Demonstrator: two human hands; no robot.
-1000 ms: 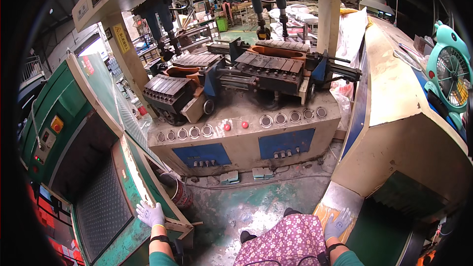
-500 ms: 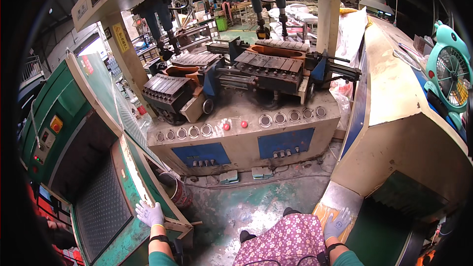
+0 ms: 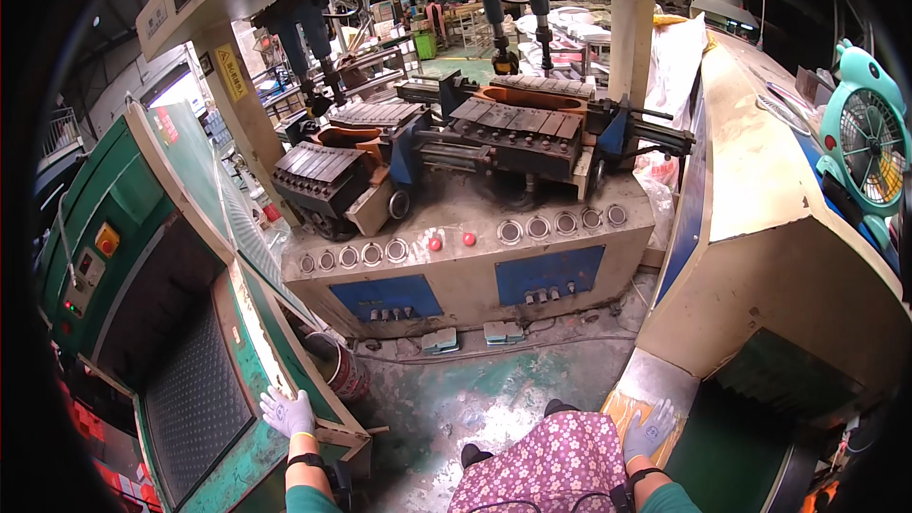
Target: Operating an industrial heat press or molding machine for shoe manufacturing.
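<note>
My left hand (image 3: pixel 288 413), in a pale grey glove, lies with fingers spread on the worn edge of the green machine (image 3: pixel 249 323). It holds nothing. My right hand (image 3: pixel 649 432), gloved alike, rests flat with fingers stretched on a tan board (image 3: pixel 621 410) at the foot of the beige machine (image 3: pixel 760 304); nothing is in it either. Between my arms hangs a purple flowered apron (image 3: pixel 541 465). Ahead stands a wide press (image 3: pixel 465 271) with slatted metal clamps (image 3: pixel 518 119), round buttons and two red knobs.
On the floor before the press sit two foot pedals (image 3: pixel 440 340). A bucket (image 3: pixel 344 375) stands beside the green machine. The green machine has a dark textured belt (image 3: pixel 199 399). At the right a teal fan (image 3: pixel 866 138) is mounted on the beige machine.
Both hands stay where they were. At the far lower left a dark shape has moved away, uncovering red boxes.
</note>
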